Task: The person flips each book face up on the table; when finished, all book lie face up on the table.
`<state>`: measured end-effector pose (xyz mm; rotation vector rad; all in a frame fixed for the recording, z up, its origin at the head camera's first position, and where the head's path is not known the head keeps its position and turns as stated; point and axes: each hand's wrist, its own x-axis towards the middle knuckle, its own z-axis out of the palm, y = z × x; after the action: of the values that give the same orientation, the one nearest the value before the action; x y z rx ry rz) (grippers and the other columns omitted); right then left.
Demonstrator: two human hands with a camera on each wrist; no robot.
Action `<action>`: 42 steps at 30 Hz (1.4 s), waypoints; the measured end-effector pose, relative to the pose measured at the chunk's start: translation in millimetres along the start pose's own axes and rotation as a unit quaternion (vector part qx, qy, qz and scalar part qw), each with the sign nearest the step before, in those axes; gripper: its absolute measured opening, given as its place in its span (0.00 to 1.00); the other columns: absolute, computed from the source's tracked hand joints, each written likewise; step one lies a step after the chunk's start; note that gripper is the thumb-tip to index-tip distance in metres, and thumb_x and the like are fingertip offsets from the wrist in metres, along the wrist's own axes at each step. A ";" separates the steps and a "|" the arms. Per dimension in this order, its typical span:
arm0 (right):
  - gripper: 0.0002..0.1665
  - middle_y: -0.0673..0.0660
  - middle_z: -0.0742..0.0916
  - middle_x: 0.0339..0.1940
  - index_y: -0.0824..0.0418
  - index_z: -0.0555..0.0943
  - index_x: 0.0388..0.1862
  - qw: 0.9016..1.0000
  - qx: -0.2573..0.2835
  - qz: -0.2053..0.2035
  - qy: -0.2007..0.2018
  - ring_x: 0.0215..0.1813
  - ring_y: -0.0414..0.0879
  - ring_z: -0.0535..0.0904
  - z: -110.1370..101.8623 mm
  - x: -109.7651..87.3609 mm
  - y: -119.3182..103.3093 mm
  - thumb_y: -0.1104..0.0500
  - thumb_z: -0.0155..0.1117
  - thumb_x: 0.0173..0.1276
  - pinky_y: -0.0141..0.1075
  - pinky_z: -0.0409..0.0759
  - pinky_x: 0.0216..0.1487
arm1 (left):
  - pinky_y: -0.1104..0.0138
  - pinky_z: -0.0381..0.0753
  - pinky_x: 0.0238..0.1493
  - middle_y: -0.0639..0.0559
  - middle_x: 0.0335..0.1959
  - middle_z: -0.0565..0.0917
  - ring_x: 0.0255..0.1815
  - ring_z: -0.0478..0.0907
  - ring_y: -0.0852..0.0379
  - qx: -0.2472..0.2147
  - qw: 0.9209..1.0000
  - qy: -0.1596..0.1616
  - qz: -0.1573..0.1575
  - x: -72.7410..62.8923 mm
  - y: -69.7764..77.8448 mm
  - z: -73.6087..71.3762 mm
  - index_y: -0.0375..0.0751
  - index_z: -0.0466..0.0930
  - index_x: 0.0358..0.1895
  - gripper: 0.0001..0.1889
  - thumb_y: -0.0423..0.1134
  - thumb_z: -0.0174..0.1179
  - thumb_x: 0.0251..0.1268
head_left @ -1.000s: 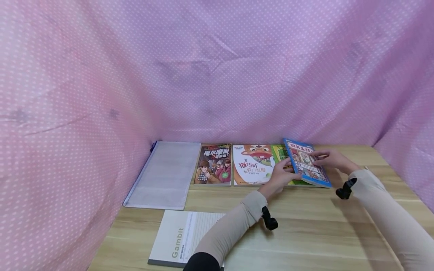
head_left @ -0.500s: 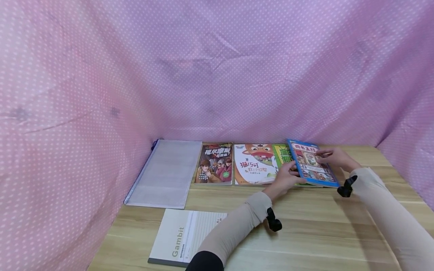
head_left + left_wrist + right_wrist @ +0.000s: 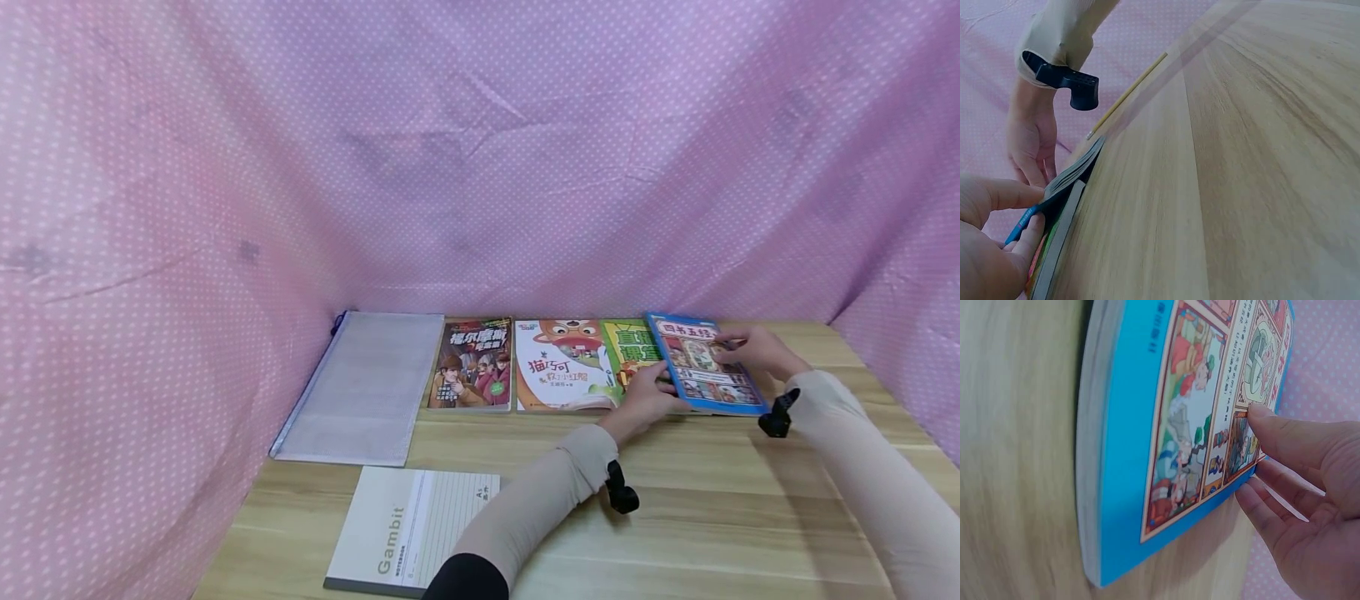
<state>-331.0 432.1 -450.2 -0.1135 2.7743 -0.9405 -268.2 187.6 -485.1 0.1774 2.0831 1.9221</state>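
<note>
A blue-edged picture-covered book [image 3: 703,362] is held between both hands at the right end of a row of books. It lies partly over a green book [image 3: 630,346]. My left hand [image 3: 647,402] pinches its left edge near the lower corner; in the left wrist view, thumb and fingers of that hand [image 3: 991,234] grip the blue spine, slightly raised above the book beneath. My right hand [image 3: 761,354] holds the opposite edge. The right wrist view has the thumb [image 3: 1291,434] on the cover and the fingers at the edge and underside.
Left of the green book lie a white cartoon-covered book [image 3: 558,367] and a dark detective-covered book [image 3: 472,367]. A pale zip pouch [image 3: 356,387] and a Gambit notebook [image 3: 397,525] lie farther left. A pencil [image 3: 1127,95] rests on the wooden table [image 3: 712,517]. Pink dotted cloth [image 3: 480,167] hangs behind.
Both hands have shifted the blue-edged book to the right, and it has turned a little straighter. More of the green book's cover now shows.
</note>
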 end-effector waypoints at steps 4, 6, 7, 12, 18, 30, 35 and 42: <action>0.35 0.85 0.71 0.65 0.80 0.70 0.67 1.000 -0.005 -0.007 0.004 0.61 0.76 0.73 -3.7 -1.8 4.0 0.57 0.68 0.71 0.54 0.79 0.54 | 0.73 0.84 0.39 0.59 0.46 0.79 0.42 0.81 0.67 0.011 1.000 0.010 -0.010 1.9 3.8 7.9 0.47 0.73 0.72 0.44 0.20 0.75 0.48; 0.36 0.85 0.71 0.65 0.81 0.70 0.67 1.000 -0.008 -0.006 0.005 0.61 0.76 0.73 -5.5 -2.1 7.2 0.57 0.69 0.71 0.52 0.79 0.54 | 0.73 0.84 0.38 0.59 0.45 0.79 0.40 0.80 0.68 0.018 1.000 0.016 -0.016 3.1 5.1 11.6 0.47 0.74 0.71 0.43 0.20 0.75 0.47; 0.36 0.85 0.72 0.65 0.81 0.70 0.67 1.000 -0.009 -0.004 0.006 0.61 0.76 0.73 -6.3 -1.9 9.1 0.57 0.69 0.70 0.52 0.79 0.54 | 0.73 0.84 0.38 0.59 0.45 0.79 0.39 0.79 0.68 0.020 0.999 0.018 -0.019 3.9 5.4 13.4 0.47 0.74 0.71 0.43 0.20 0.75 0.47; 0.38 0.85 0.72 0.64 0.80 0.70 0.67 1.000 -0.018 0.010 0.008 0.60 0.75 0.73 -10.1 0.2 17.2 0.55 0.70 0.70 0.54 0.78 0.54 | 0.74 0.82 0.38 0.60 0.44 0.78 0.36 0.75 0.71 0.035 0.999 0.017 -0.026 7.3 6.8 19.5 0.48 0.73 0.72 0.44 0.21 0.76 0.47; 0.38 0.86 0.69 0.66 0.81 0.68 0.67 1.000 -0.013 0.011 0.006 0.61 0.77 0.71 -15.0 -0.4 22.9 0.56 0.68 0.70 0.59 0.77 0.56 | 0.75 0.79 0.36 0.61 0.40 0.76 0.32 0.70 0.71 0.053 0.998 0.015 -0.027 10.4 11.4 24.9 0.48 0.73 0.73 0.45 0.23 0.78 0.46; 0.41 0.87 0.70 0.64 0.80 0.68 0.68 1.000 -0.020 0.022 0.008 0.61 0.75 0.72 -20.8 0.6 41.8 0.54 0.71 0.69 0.44 0.79 0.50 | 0.75 0.81 0.36 0.59 0.41 0.78 0.33 0.72 0.71 0.088 0.996 0.012 -0.029 16.0 11.9 35.5 0.47 0.73 0.72 0.45 0.23 0.78 0.46; 0.41 0.88 0.69 0.65 0.81 0.68 0.68 0.999 -0.028 0.018 0.010 0.61 0.75 0.72 -22.4 -1.4 41.0 0.54 0.70 0.69 0.48 0.79 0.52 | 0.74 0.82 0.37 0.59 0.44 0.79 0.35 0.74 0.71 0.091 0.995 0.012 -0.041 17.2 13.4 38.8 0.50 0.74 0.72 0.44 0.24 0.78 0.47; 0.39 0.88 0.68 0.65 0.82 0.67 0.68 0.999 -0.033 0.024 0.006 0.61 0.75 0.71 -26.6 -5.0 35.5 0.57 0.69 0.69 0.53 0.77 0.55 | 0.73 0.82 0.36 0.58 0.40 0.78 0.30 0.70 0.69 0.085 0.995 0.016 -0.044 17.9 16.7 44.0 0.50 0.74 0.72 0.43 0.24 0.78 0.48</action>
<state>-332.1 476.7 -450.4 -0.0513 2.8065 -0.8416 -273.8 236.3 -473.6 0.0899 2.2367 1.7094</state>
